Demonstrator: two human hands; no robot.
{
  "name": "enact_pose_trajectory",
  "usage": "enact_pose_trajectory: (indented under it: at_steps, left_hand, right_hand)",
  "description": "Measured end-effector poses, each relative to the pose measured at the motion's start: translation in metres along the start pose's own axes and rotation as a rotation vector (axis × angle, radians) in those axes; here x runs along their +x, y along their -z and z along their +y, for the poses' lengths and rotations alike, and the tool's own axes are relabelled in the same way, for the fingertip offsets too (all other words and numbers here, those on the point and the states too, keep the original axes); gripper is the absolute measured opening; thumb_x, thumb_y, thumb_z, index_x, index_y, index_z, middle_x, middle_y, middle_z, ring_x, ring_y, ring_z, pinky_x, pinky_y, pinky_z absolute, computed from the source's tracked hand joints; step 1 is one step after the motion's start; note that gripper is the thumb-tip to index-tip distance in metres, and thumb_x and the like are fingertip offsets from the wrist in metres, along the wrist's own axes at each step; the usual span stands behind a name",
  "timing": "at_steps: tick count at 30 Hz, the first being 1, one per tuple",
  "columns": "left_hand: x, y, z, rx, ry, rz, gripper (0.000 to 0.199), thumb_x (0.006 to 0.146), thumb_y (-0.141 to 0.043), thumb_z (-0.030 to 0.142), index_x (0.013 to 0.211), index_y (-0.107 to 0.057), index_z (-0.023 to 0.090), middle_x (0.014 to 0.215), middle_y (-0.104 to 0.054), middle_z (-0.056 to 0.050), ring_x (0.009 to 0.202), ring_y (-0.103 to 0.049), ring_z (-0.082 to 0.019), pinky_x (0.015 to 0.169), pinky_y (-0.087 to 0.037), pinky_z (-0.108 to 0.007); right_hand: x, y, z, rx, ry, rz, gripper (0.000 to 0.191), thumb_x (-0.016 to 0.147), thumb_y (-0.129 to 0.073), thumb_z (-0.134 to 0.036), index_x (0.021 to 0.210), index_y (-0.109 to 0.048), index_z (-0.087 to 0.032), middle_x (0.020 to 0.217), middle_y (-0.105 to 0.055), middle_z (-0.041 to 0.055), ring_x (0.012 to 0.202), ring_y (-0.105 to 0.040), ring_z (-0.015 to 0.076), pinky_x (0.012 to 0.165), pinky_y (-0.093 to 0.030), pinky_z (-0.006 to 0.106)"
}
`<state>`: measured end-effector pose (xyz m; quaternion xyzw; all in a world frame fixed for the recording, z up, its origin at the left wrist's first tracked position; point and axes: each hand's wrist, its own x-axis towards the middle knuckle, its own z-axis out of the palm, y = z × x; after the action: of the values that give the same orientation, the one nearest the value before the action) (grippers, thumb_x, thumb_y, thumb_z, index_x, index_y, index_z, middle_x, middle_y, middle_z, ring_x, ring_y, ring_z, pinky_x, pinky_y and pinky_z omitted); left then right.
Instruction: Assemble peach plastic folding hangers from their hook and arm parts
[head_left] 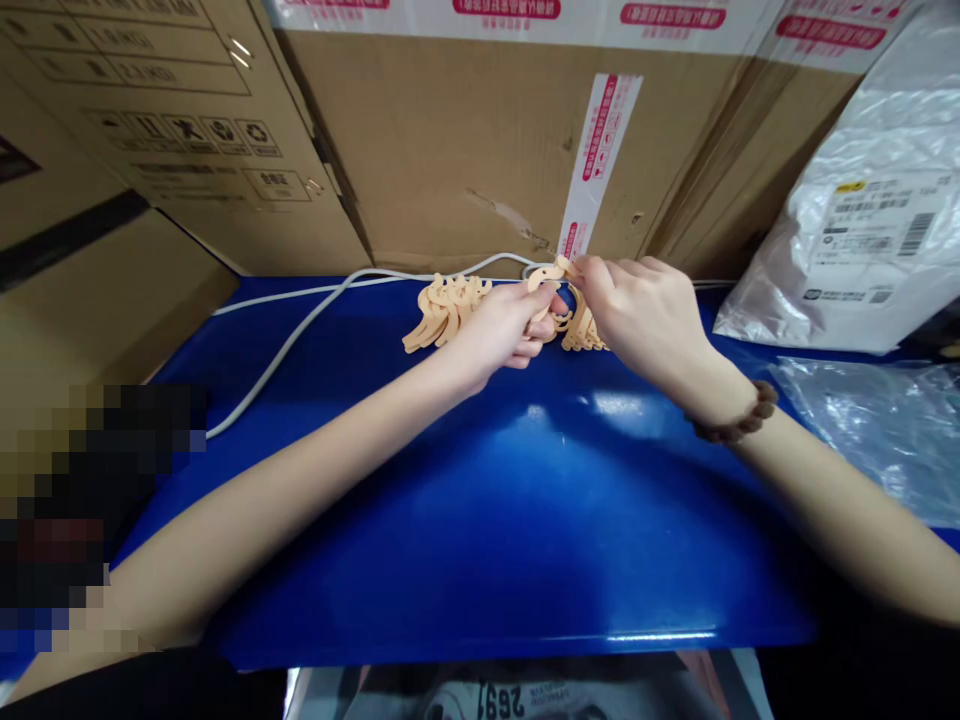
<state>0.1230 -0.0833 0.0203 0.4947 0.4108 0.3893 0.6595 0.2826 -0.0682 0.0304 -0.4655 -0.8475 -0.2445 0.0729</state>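
Both hands meet over the far part of the blue table [540,520]. Pinched between them is a thin, beige, curved piece [551,273] with small holes, shaped like a wavy hook. My left hand [506,325] is closed on its lower end, fingers curled under. My right hand [637,305], with a dark beaded bracelet at the wrist, grips the upper end between thumb and forefinger. Left of my left hand lies a row of similar beige curved pieces [439,312], partly hidden by that hand. More beige pieces [583,325] lie between and behind the hands.
Large cardboard boxes [450,140] wall off the back and left. A white cable [300,345] runs along the table's rear. At right stand a white plastic parcel bag [840,270] and a clear plastic bag [885,430]. A blurred, pixelated area covers the lower left.
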Motion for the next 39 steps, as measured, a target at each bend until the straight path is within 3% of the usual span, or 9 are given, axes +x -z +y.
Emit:
enact_pose_trajectory:
  at_steps: [2,5,9,11,14,19,26,35,39]
  left_hand:
    - [0.001,-0.007,-0.008,0.085,-0.048,0.111,0.031,0.104,-0.035,0.023,0.076,-0.045,0.017,0.052,-0.031,0.009,0.035,-0.025,-0.002,0.038,-0.02,-0.014]
    - [0.0,-0.008,-0.019,0.371,-0.309,0.199,0.025,0.102,-0.041,0.022,0.08,-0.05,0.017,0.059,-0.043,0.005,0.047,-0.042,-0.006,0.047,-0.032,-0.017]
    - [0.003,0.016,-0.017,0.783,-0.588,0.295,0.018,0.099,-0.046,0.03,0.096,-0.061,0.02,0.066,-0.053,0.002,0.061,-0.052,-0.012,0.06,-0.04,-0.023]
    - [0.008,0.038,-0.004,0.682,-0.544,0.27,0.036,0.102,-0.036,0.036,0.083,-0.061,0.019,0.062,-0.052,0.001,0.057,-0.05,-0.011,0.058,-0.039,-0.023]
    - [0.014,0.078,0.018,0.531,-0.329,0.428,0.044,0.101,-0.035,0.031,0.066,-0.059,0.017,0.064,-0.053,-0.002,0.055,-0.047,-0.011,0.054,-0.036,-0.024]
    - [0.008,0.124,0.028,0.555,-0.007,0.454,0.018,0.088,-0.054,0.019,0.073,-0.064,0.016,0.067,-0.055,-0.001,0.057,-0.045,-0.009,0.053,-0.033,-0.021]
    - [0.02,0.109,0.003,0.555,-0.01,0.445,0.016,0.075,-0.071,0.014,0.079,-0.056,0.017,0.068,-0.063,-0.001,0.058,-0.053,-0.01,0.055,-0.035,-0.023]
    - [0.033,0.112,-0.016,0.902,-0.175,0.451,0.028,0.076,-0.069,0.025,0.096,-0.052,0.018,0.068,-0.06,0.001,0.072,-0.059,-0.019,0.066,-0.038,-0.028]
    - [0.026,0.093,-0.011,1.051,-0.245,0.515,0.024,0.078,-0.067,0.023,0.098,-0.055,0.019,0.074,-0.058,0.0,0.084,-0.058,-0.023,0.074,-0.038,-0.032]
  right_hand:
    - [0.001,-0.003,-0.002,0.017,-0.034,-0.06,0.033,0.096,-0.03,-0.013,0.109,-0.06,-0.007,0.079,-0.069,0.0163,0.073,-0.064,0.0265,0.062,-0.037,0.034]
    - [0.003,-0.009,0.003,0.209,-0.137,-0.1,0.028,0.094,-0.036,-0.017,0.107,-0.059,-0.009,0.081,-0.069,0.0156,0.068,-0.063,0.0254,0.058,-0.037,0.033]
    - [0.005,-0.019,0.029,0.64,-0.262,-0.121,0.026,0.094,-0.038,-0.02,0.073,-0.054,-0.02,0.073,-0.066,0.0077,0.067,-0.059,0.0199,0.065,-0.042,0.032]
    - [0.006,-0.023,0.044,0.713,-0.351,-0.106,0.032,0.096,-0.037,-0.024,0.068,-0.053,-0.021,0.069,-0.063,0.006,0.063,-0.056,0.0184,0.064,-0.043,0.032]
    - [0.007,-0.026,0.063,0.801,-0.421,-0.023,0.021,0.095,-0.043,-0.029,0.092,-0.062,-0.02,0.076,-0.066,0.0054,0.065,-0.056,0.0174,0.063,-0.043,0.033]
    - [-0.003,-0.03,0.081,0.717,-0.293,0.189,0.02,0.092,-0.053,-0.038,0.1,-0.064,-0.023,0.089,-0.069,0.0082,0.077,-0.059,0.022,0.068,-0.045,0.038]
    - [-0.033,-0.05,0.083,0.111,-0.034,0.176,0.03,0.099,-0.039,-0.032,0.104,-0.065,-0.019,0.093,-0.07,0.0122,0.087,-0.058,0.0261,0.07,-0.04,0.039]
    - [-0.052,-0.068,0.084,0.205,0.026,0.08,0.025,0.095,-0.044,-0.025,0.107,-0.064,-0.018,0.107,-0.069,0.0131,0.097,-0.063,0.0281,0.079,-0.052,0.042]
    - [-0.055,-0.071,0.083,0.397,-0.023,0.06,0.025,0.092,-0.046,-0.024,0.107,-0.064,-0.018,0.117,-0.066,0.0135,0.105,-0.063,0.0293,0.087,-0.053,0.044]
